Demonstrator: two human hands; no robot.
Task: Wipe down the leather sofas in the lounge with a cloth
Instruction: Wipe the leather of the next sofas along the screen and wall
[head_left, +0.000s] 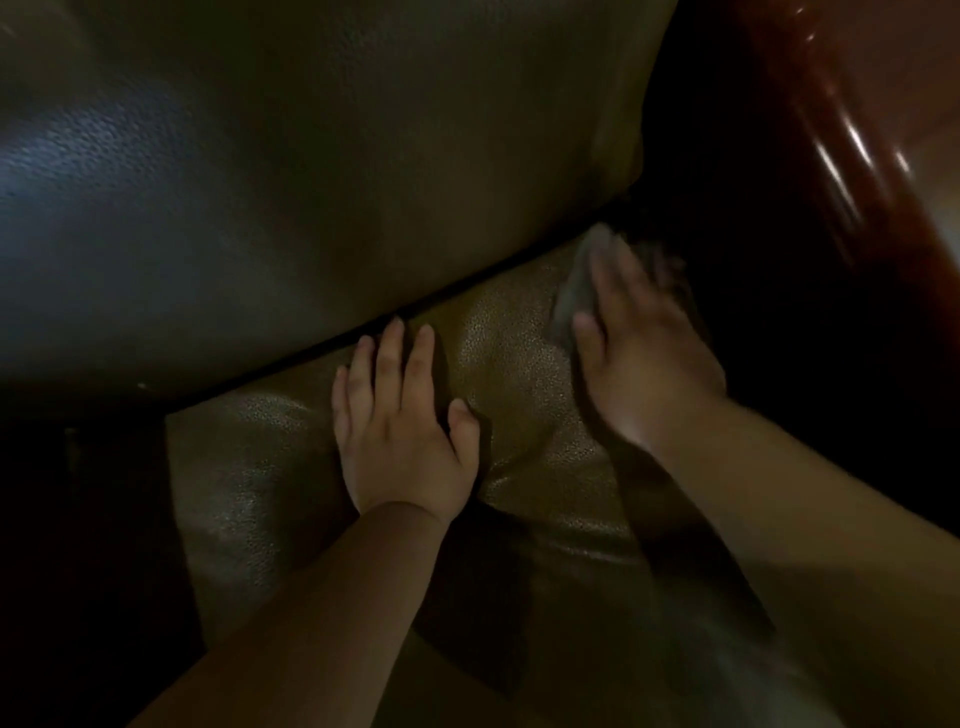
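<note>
A brown leather sofa fills the view: its back cushion (322, 171) above, its seat cushion (519, 358) below, a dark seam between them. My left hand (402, 426) lies flat on the seat with straight fingers reaching to the seam. My right hand (639, 343), blurred, presses a grey cloth (579, 283) onto the seat near the right end of the seam. Most of the cloth is hidden under that hand.
A glossy reddish wooden armrest (831, 156) runs down the right side, with a dark gap between it and the cushions. At the lower left a dark area (78, 519) borders the seat cushion's edge.
</note>
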